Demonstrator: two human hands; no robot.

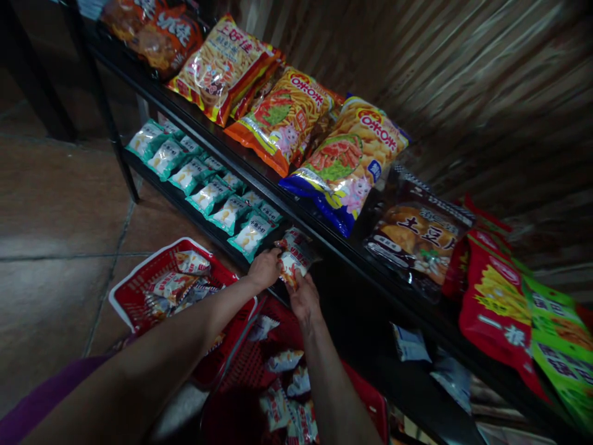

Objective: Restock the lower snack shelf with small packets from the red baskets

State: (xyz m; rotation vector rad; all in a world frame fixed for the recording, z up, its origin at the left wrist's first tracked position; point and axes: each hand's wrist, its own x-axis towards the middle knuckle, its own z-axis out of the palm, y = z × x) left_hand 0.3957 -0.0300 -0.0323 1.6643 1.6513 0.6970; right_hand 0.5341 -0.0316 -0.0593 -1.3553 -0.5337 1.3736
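Note:
A small white, red and brown snack packet (293, 259) is at the lower shelf, just right of the rows of teal-and-white snack packets (252, 233). My left hand (265, 270) is closed at its left edge, fingertips on the wrapper. From below, my right hand (303, 298) grips its near end with the thumb showing; the other fingers are partly hidden. Beneath my arms are two red baskets. The left basket (132, 290) and the right basket (380, 402) both contain small packets, many with red lettering.
Large snack bags line the upper shelf (199, 133), including an orange bag (282, 117), a blue-and-yellow bag (352, 157) and a dark potato-slice bag (417, 232). Two pale packets (411, 342) lie farther right on the lower shelf. Brown floor tiles (55, 210) extend to the left.

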